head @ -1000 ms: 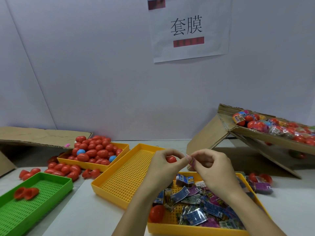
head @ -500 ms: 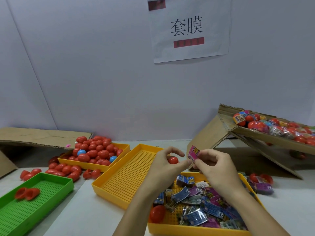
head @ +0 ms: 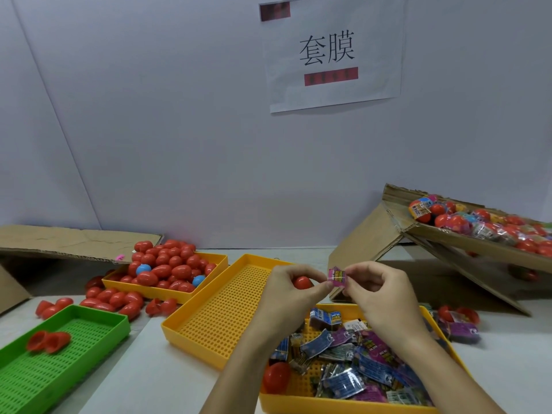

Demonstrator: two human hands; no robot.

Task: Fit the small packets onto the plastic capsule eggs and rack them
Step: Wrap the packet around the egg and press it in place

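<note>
Above the bench's front edge, the left hand [head: 286,289] grips a red plastic capsule egg [head: 302,282] while both hands pinch a small pink printed packet [head: 337,275], which could tear if stretched unevenly.

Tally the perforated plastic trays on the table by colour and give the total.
Yellow perforated plastic trays: 3, one heaped with red capsule eggs, one bare in the middle, one holding printed packets.
Green perforated plastic tray: 1.
Total: 4.
</note>
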